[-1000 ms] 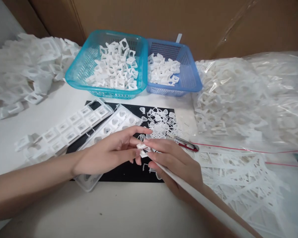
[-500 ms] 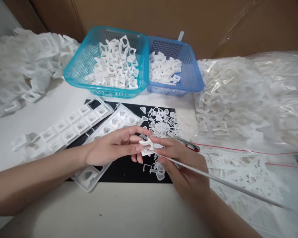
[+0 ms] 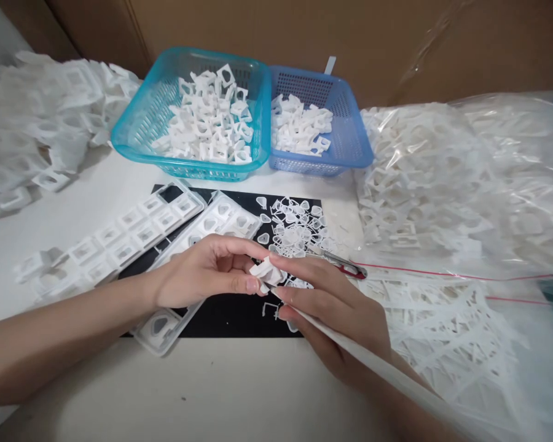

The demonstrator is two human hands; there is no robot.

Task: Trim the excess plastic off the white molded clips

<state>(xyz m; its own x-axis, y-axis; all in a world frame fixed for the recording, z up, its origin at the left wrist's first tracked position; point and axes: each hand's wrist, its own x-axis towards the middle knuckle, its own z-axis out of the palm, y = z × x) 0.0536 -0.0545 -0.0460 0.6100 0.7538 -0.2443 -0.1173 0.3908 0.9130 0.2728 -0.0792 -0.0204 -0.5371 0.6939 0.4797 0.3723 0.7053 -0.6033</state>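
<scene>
My left hand [image 3: 212, 270] pinches a small white plastic part [image 3: 268, 271] between thumb and fingers over a black mat [image 3: 230, 319]. The part is tilted, and fingers cover some of it. My right hand [image 3: 336, 307] is closed round a long, thin, pale tool [image 3: 350, 345], blurred by motion. The tool's tip is at the part's lower edge; whether it touches cannot be made out. My right index finger also rests against the part. Several small translucent offcuts [image 3: 299, 230] lie just beyond my hands.
Two white moulded trays [image 3: 120, 236] lie at the left. Behind stand a teal basket [image 3: 138, 144] and a blue basket [image 3: 350, 147] of white parts. A red-handled cutter [image 3: 352, 269] lies beside clear bags [image 3: 424, 184] on the right. More white pieces [image 3: 59, 116] are heaped at far left.
The white part has turned and tilted in my fingers. The tool has swung to a steeper angle, its rear end now closer to me. The camera view has shifted slightly.
</scene>
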